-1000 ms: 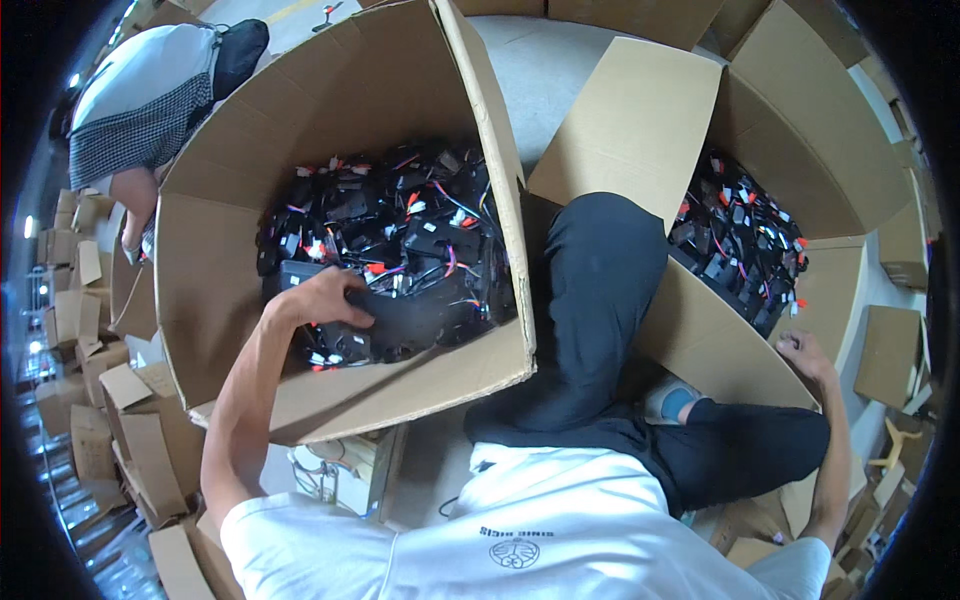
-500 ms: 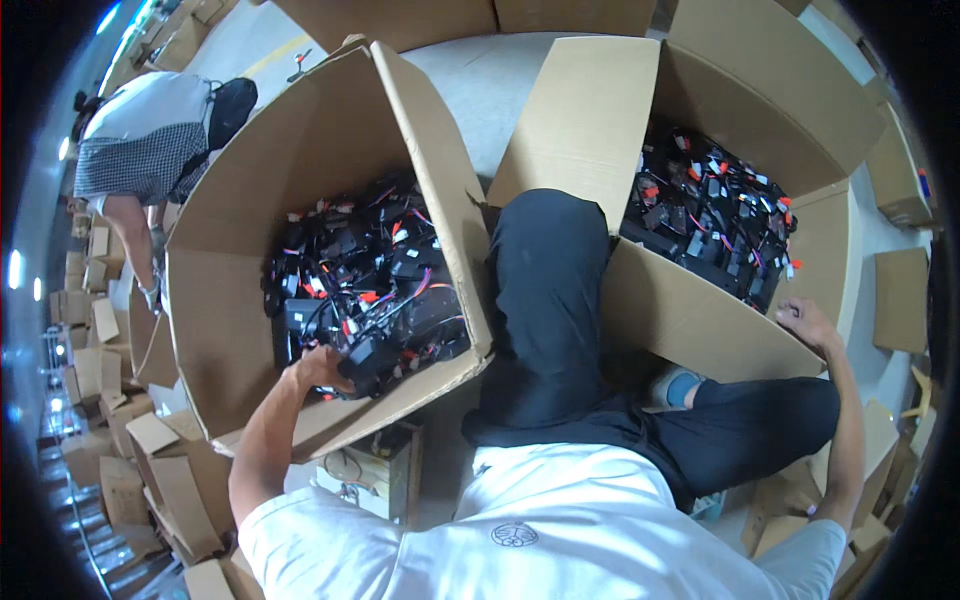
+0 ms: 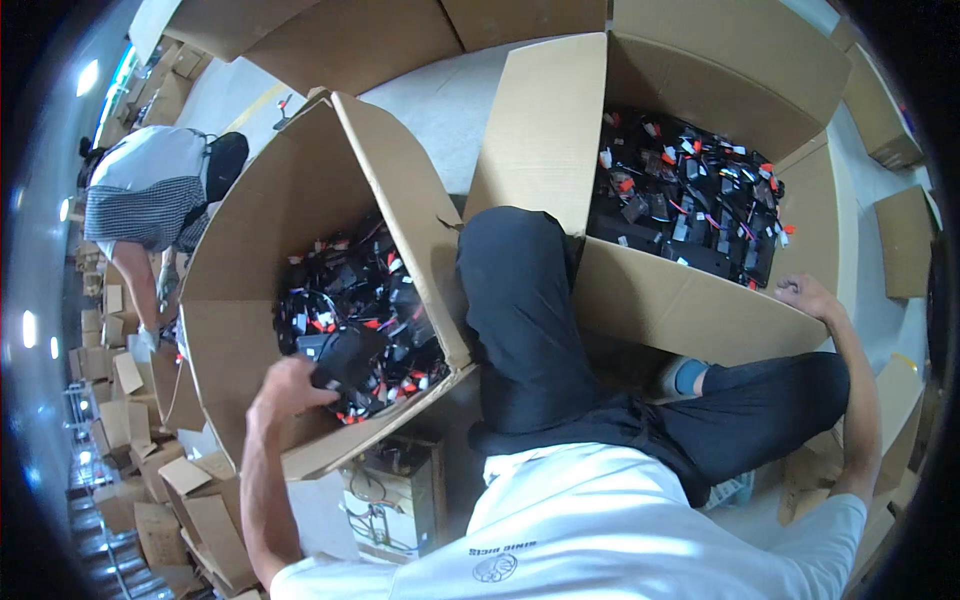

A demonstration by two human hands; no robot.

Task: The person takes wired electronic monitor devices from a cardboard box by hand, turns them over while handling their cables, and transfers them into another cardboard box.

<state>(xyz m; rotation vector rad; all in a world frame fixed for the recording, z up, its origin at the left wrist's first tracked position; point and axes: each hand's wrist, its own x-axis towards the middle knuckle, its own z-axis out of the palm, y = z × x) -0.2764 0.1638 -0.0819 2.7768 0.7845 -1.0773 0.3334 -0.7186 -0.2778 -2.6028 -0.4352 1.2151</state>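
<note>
By the left hand (image 3: 285,388), at eight o'clock, a blurred black module (image 3: 350,352) is seen over tangled wired units (image 3: 405,295); leads could be snagged by dragging. At three o'clock, the right hand (image 3: 810,297) is rested by a carton (image 3: 690,305) rim. Whether either hand's fingers grip cannot be told.

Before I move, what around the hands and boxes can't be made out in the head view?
All in the head view:
- Left hand: motion blur hides whether its fingers grip the black part beside it.
- Floor of the left box: hidden under piled parts.
- Floor of the right box: covered by its own pile.
- Small box by the co-worker: contents mostly hidden behind the left box.
</note>
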